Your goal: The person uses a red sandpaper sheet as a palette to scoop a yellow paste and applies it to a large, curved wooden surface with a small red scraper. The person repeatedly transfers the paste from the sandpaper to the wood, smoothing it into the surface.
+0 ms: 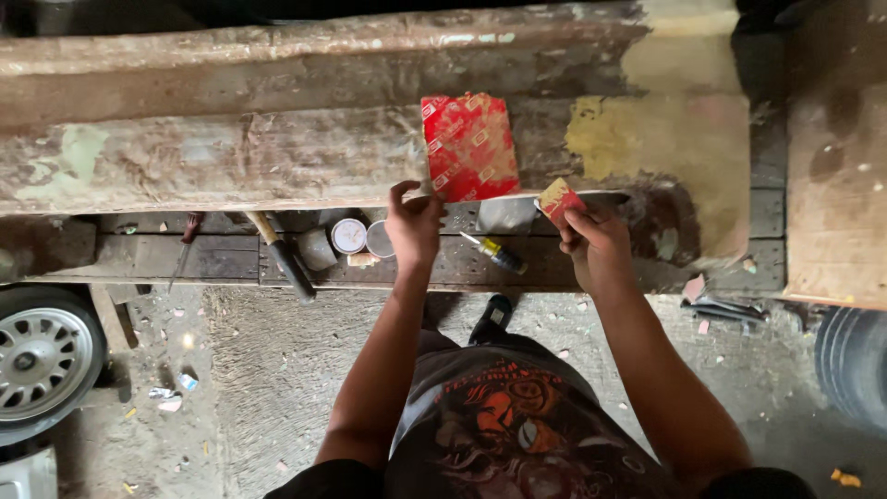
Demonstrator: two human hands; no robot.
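Garage workshop — worn workbench [231, 157], wheel [42, 356]

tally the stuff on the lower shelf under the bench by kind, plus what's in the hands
Round tins: 2
Screwdrivers: 2
Hammer: 1
Red packet, by left hand: 1
Small red piece, in right hand: 1
Total: 7

One view only is given, taken from a camera worn on the head. The scene is looked down on steeply, almost straight from above, so that the wearer's own chest and both forearms are seen rising from the bottom edge. The counter [231, 157] is laid across the upper half of the frame, at arm's length. The hands [504, 231] are caught near the middle. The floor [268, 370] below is taken in farther off, and a wheel [42, 356] is cut by the left edge.
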